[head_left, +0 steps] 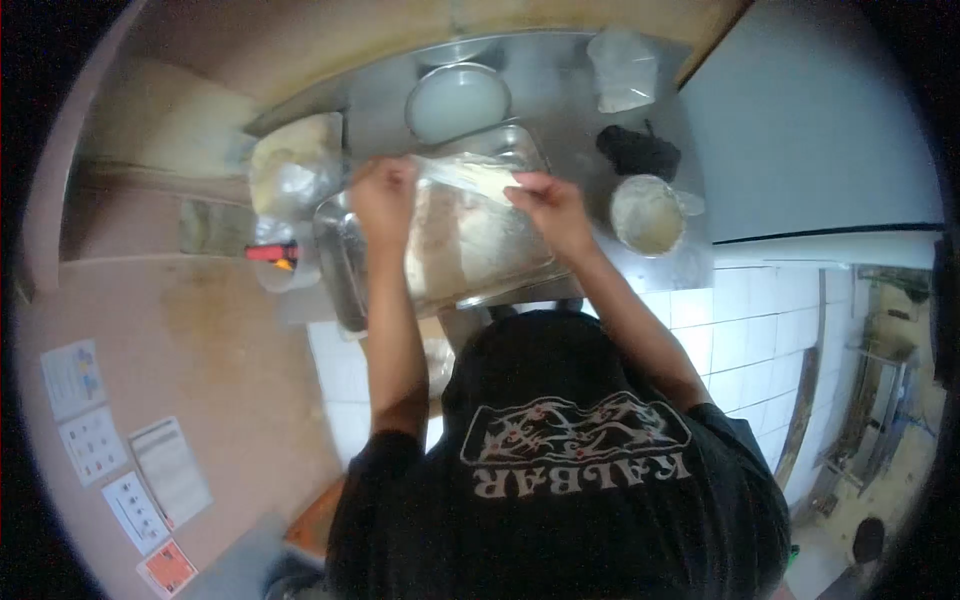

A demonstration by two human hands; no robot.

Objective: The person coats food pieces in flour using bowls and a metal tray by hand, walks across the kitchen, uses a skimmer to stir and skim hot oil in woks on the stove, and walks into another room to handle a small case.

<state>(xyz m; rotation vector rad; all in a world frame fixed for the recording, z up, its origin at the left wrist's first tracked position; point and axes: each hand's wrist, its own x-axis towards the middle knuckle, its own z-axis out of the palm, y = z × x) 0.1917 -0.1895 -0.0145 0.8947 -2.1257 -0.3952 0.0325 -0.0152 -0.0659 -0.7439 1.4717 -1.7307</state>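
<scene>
One pale strip (480, 176) is held stretched between the left grip (384, 200) and the right grip (552, 208), each pinched closed on an end; it is seen as thin, limp and whitish, creamier toward the right grip, and is suspended over one tray (335, 250) in which white powder (490, 250) is spread. One round bowl (458, 102) of whitish contents is placed beyond both grips. To the right of the right grip, one tub (648, 218), one dark bundle (640, 151) and one clear bag (624, 70) are counted; to the left of the left grip, one bulging bag (293, 170) and one red-and-black handle (272, 252) are found. The left fingertips are blurred, part of the tray is covered by the left forearm, and the bundle's material cannot be made out
</scene>
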